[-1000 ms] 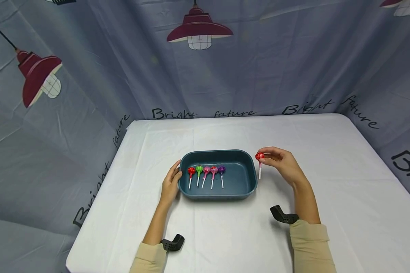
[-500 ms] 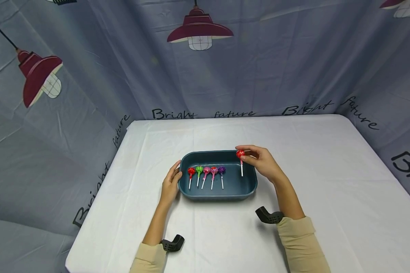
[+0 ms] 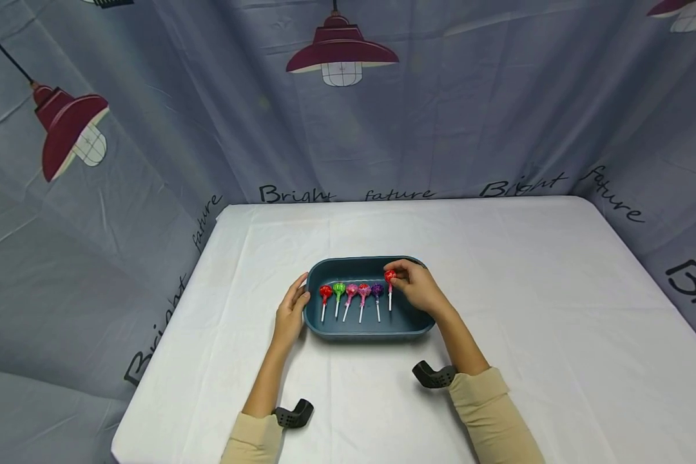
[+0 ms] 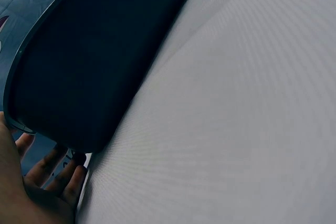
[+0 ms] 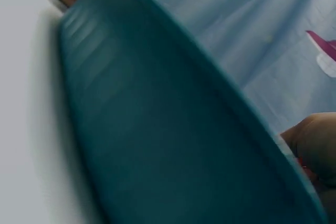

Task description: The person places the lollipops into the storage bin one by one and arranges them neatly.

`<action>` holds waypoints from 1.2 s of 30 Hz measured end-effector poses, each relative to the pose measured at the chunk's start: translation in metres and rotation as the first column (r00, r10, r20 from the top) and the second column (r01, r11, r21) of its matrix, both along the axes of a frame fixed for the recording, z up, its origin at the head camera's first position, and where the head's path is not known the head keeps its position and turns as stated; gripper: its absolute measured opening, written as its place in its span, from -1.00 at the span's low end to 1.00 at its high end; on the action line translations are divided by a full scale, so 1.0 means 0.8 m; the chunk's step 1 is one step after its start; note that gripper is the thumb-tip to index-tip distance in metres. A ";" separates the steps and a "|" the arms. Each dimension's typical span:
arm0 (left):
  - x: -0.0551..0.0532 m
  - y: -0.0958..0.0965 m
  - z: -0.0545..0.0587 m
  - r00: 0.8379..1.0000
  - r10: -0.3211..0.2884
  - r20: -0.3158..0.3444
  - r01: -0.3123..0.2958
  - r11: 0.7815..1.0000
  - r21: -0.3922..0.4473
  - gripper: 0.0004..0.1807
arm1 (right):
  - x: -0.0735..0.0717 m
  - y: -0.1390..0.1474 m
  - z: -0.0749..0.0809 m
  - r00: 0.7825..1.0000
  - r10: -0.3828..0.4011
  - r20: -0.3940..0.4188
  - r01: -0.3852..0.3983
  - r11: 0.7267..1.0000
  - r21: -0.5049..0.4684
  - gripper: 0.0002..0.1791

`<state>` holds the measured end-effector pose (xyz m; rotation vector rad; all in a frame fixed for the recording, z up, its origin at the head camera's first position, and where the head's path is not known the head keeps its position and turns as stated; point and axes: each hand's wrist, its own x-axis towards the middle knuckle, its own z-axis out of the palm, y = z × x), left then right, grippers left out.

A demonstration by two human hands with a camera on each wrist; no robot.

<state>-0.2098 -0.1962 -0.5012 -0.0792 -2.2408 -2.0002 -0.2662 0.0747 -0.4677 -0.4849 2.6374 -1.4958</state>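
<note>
A dark teal tray [image 3: 408,327] sits on the table, with a row of lollipops in its left and middle part: a red one [image 3: 325,292], a green one [image 3: 339,289], two pink ones [image 3: 351,291] and a purple one [image 3: 377,290]. Over the tray's right half, my right hand [image 3: 416,287] pinches a red lollipop [image 3: 390,276] by its head, stick pointing down, just right of the purple one. At the left end, my left hand [image 3: 290,312] rests its spread fingers against the tray's outer wall. The left wrist view shows those fingers [image 4: 47,166] by the tray's end.
A white cloth covers the table [image 3: 359,399]. Behind it hangs a grey-blue curtain [image 3: 470,116] printed with red lamps and lettering. Each wrist wears a black camera mount, seen at the left wrist [image 3: 293,414] and right wrist [image 3: 434,375].
My right hand has carried the red lollipop leftward from beside the tray, across its right rim, and lower toward the row. The left hand and tray have stayed in place.
</note>
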 end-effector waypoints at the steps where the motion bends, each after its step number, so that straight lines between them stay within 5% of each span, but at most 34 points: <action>1: 0.000 0.000 0.000 1.000 -0.002 -0.001 0.002 1.000 0.001 -0.53 | 0.000 -0.002 -0.002 1.000 -0.002 -0.010 0.002 1.000 0.018 -0.75; 16: 0.001 0.000 0.001 1.000 -0.007 0.001 0.007 1.000 -0.006 -0.53 | -0.005 -0.012 -0.016 0.999 0.019 -0.040 -0.013 0.990 0.142 -0.80; 24: -0.013 -0.007 -0.031 1.000 0.005 -0.010 -0.004 1.000 0.025 -0.55 | -0.006 -0.013 -0.016 0.999 0.012 -0.031 -0.006 0.987 0.161 -0.81; 36: -0.011 -0.004 -0.029 0.999 0.031 -0.027 -0.031 1.000 -0.004 -0.55 | -0.007 -0.013 -0.015 1.000 -0.028 0.001 0.027 0.976 0.217 -0.83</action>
